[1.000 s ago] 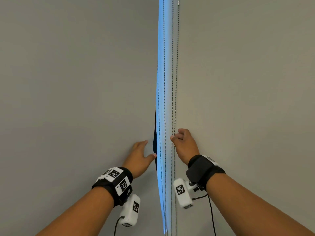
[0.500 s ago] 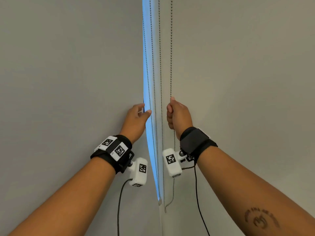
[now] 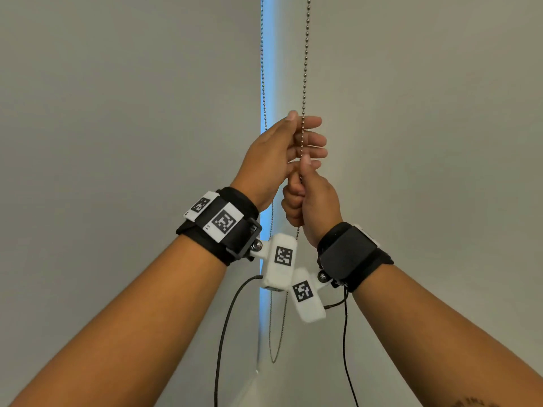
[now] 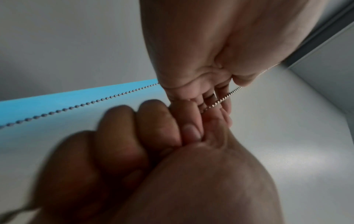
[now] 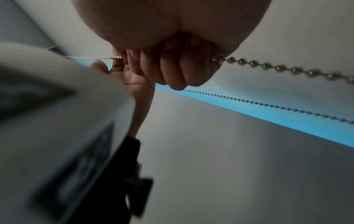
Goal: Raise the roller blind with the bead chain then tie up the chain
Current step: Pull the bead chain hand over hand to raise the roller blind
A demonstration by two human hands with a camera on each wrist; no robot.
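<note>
The metal bead chain (image 3: 306,54) hangs in front of the grey roller blind (image 3: 426,113). Its near strand runs down through both hands. A far strand (image 3: 262,54) hangs along the bright blue gap, and the loop's bottom (image 3: 274,359) dangles below the wrists. My right hand (image 3: 302,183) grips the near strand in a fist, thumb up. Directly above it, my left hand (image 3: 299,124) curls its fingers behind the same strand, thumb beside it. In the left wrist view the chain (image 4: 226,97) crosses those fingers (image 4: 210,94). It leaves the right fist (image 5: 172,68) as the chain (image 5: 277,68).
A second grey panel (image 3: 117,113) fills the left side, split from the right one by the narrow lit gap (image 3: 266,83). Black cables (image 3: 223,333) hang from the white wrist cameras (image 3: 279,259), close to the chain's loop.
My left hand has left the blind's edge and come across to the chain, just above the right hand. The right hand keeps its grip. The chain's hanging loop has come into view.
</note>
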